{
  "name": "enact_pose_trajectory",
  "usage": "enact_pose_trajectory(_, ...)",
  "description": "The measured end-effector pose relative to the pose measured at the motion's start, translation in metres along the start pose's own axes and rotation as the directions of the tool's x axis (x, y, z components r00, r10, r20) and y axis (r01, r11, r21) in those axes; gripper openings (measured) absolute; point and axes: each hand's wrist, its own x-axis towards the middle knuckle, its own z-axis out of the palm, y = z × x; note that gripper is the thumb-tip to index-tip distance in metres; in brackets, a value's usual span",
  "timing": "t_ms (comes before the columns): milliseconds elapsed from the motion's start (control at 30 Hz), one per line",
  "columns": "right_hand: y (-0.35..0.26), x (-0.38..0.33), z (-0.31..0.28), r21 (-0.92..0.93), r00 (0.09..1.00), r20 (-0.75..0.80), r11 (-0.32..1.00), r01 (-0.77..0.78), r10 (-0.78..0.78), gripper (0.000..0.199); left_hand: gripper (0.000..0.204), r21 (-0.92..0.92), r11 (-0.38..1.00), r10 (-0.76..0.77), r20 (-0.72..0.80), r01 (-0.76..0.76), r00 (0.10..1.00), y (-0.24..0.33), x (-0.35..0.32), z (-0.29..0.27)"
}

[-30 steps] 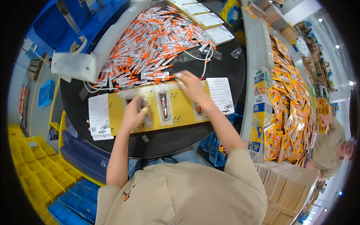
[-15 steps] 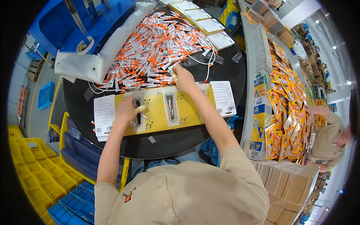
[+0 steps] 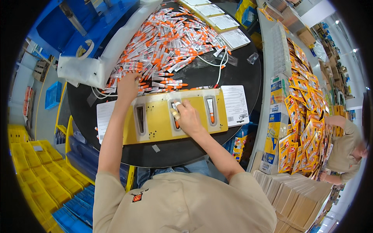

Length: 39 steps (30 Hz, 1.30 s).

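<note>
Curled fingers of the right hand (image 3: 188, 119) meet an orange-capped white tube (image 3: 177, 124), grip unclear, in a yellow rectangular board (image 3: 159, 121)'s middle slot (image 3: 179, 129). The three-o'clock slot (image 3: 207, 118) holds another tube (image 3: 211, 110); the nine-o'clock slot (image 3: 140, 120) shows none: seemingly two-thirds filled. Toward eleven, the left hand (image 3: 128, 87), hold hidden, is at heaped white-and-orange tubes (image 3: 163, 50).

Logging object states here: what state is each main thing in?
Loose tubes: heaped, orange-capped
Yellow fixture: lying on the black table
Left tray: slot dark inside
Middle tray: partly hidden by the right hand
Right tray: holding a capped tube
Left hand: at the loose tubes, grip hidden
Right hand: fingers bent
Brown cardboard: stacked
</note>
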Motion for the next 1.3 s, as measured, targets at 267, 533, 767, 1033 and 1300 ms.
enact_pose_trajectory(267,0.103,0.0,-0.132,-0.324,0.877,-0.474,0.911,-0.255,0.077,0.048,0.028,0.204,0.966,-0.198,0.205,0.156,0.958,-0.016,0.062,0.052)
enact_pose_trajectory(533,0.19,-0.037,-0.137,-0.525,0.865,-0.349,0.69,-0.498,0.359,0.052,0.027,-0.061,0.932,-0.305,0.395,0.356,0.867,0.04,-0.068,-0.051)
enact_pose_trajectory(767,0.145,-0.037,-0.148,-0.575,0.877,-0.481,0.757,-0.311,-0.005,0.037,0.04,0.045,0.97,-0.237,0.414,0.24,0.879,0.04,-0.126,-0.043)
enact_pose_trajectory(1033,-0.012,-0.055,-0.115,-0.012,0.872,-0.476,0.991,-0.133,0.111,0.02,0.075,0.393,0.778,-0.58,0.148,0.49,0.801,-0.067,-0.145,-0.103)
enact_pose_trajectory(1300,-0.023,-0.039,0.007,0.116,0.879,-0.369,0.953,-0.279,0.302,0.03,0.022,0.394,0.862,-0.351,0.013,0.318,0.936,-0.037,-0.13,-0.178)
